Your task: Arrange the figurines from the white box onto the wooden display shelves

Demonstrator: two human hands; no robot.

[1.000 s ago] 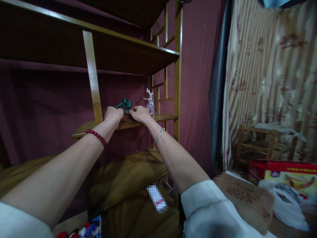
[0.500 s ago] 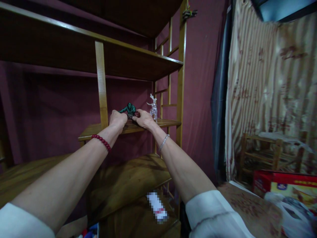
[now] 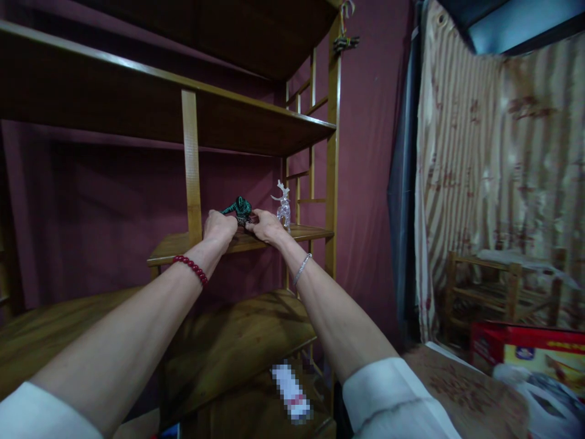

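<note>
A small dark green figurine (image 3: 242,206) with a darker base stands on the short middle shelf (image 3: 170,247). My left hand (image 3: 220,228) is closed around its left side, with the fingertips out of sight behind the knuckles. From the right, my right hand (image 3: 267,225) grips the figurine near its base between thumb and fingers. Just beyond my right hand stands a clear deer figurine (image 3: 283,210) with antlers, upright on the same shelf. A red bead bracelet (image 3: 192,268) circles my left wrist, and a silver bracelet (image 3: 302,268) my right.
A wooden post (image 3: 192,164) rises just left of my left hand. The long upper shelf (image 3: 256,105) runs overhead, and a curved lower shelf (image 3: 247,329) lies beneath my arms. To the right are a striped curtain (image 3: 484,171), a red box (image 3: 491,344) and a plastic bag (image 3: 539,399).
The view has tilted up slightly, so the shelves and hands appear a little lower. Both hands stay at the green figurine, which keeps nearly the same place on the shelf.
</note>
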